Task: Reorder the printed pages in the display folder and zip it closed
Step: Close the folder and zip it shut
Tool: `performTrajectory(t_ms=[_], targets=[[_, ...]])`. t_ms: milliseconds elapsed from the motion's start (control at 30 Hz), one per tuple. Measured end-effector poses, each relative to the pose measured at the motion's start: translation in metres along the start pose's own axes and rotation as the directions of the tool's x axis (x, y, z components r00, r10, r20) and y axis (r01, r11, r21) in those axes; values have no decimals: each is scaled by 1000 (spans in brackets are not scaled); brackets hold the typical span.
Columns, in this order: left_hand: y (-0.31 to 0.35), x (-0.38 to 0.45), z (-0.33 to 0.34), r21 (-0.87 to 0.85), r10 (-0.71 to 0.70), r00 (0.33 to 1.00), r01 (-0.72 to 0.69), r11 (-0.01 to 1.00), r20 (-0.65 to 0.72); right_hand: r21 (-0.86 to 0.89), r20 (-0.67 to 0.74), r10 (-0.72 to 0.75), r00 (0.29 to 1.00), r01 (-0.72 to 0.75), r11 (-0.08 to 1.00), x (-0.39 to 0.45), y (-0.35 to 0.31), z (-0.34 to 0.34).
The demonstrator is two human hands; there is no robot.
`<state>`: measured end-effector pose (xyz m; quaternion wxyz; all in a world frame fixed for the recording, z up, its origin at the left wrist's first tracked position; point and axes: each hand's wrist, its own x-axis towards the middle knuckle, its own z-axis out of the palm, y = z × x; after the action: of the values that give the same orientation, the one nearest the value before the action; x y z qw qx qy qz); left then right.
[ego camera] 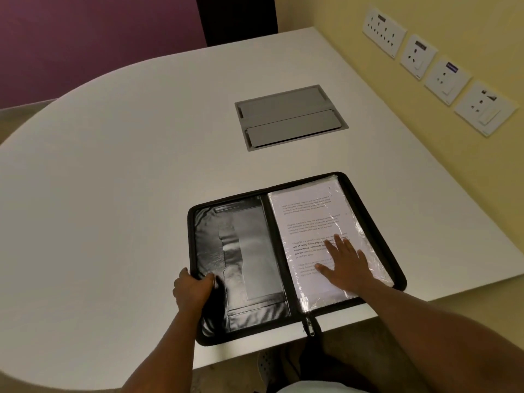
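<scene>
A black zip display folder point(243, 251) lies open on the white table, near its front edge. The left half is a shiny black inner cover with pockets. The right half holds printed pages point(312, 217) in clear plastic sleeves, the top page showing several short paragraphs of text. My left hand point(194, 287) grips the folder's left edge, thumb on the inner cover. My right hand point(344, 262) lies flat with spread fingers on the lower part of the top page. The zip puller point(309, 326) hangs at the folder's front edge by the spine.
A grey metal cable hatch point(290, 117) is set flush in the table point(127, 180) behind the folder. A yellow wall with several socket plates point(433, 63) runs along the right side. The table's front edge cuts close under the folder.
</scene>
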<state>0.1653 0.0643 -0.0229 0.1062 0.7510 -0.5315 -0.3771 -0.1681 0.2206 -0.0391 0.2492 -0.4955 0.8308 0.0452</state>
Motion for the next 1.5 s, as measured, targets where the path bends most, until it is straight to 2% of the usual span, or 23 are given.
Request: performTrajectory(t_ms=[133,233,333,500,567,633,767,867,967,1067,1133,1200,1233,1367,1500], targets=[[0,11,-10,-178,-93,995,97,979,33,-51,26,-31,999,32,998,1,1,-3],[7,1,-21,-279,-39,999,35,960,-9,-72,21,-45,999,46,996,4,6,-13],[18,-12,-34,-251,41,995,-64,966,-94,-60,-38,-30,999,27,998,2,4,-22],[50,-39,-56,-263,251,942,-307,915,-224,197,-194,-65,979,104,975,-17,-36,-36],[67,-55,-61,-308,329,919,-385,870,-219,380,-223,-45,974,129,916,-27,-58,-44],[83,-74,-60,-366,406,896,-444,818,-180,567,-247,-10,969,153,809,-39,-78,-58],[104,-100,-44,-356,670,742,-635,686,-30,750,-277,-56,959,252,611,-67,-103,-95],[120,-112,-25,-285,754,651,-709,645,87,755,-315,-150,937,343,559,-89,-108,-120],[138,-122,-5,-278,818,549,-770,574,170,733,-302,-222,927,375,568,-105,-108,-136],[154,-122,18,-242,879,424,-849,470,219,682,-277,-261,925,381,624,-115,-101,-142],[167,-123,33,-216,906,340,-893,395,253,638,-285,-248,926,377,671,-119,-89,-145],[179,-126,49,-225,910,305,-901,371,282,629,-272,-181,945,317,710,-118,-71,-147],[183,-127,56,-228,901,315,-893,388,299,628,-253,-149,956,280,727,-117,-60,-149],[184,-119,90,-122,794,476,-824,553,379,624,-195,-98,976,200,755,-107,-17,-156],[160,-100,117,163,658,586,-792,588,473,561,-96,-12,995,64,825,-91,28,-148]])
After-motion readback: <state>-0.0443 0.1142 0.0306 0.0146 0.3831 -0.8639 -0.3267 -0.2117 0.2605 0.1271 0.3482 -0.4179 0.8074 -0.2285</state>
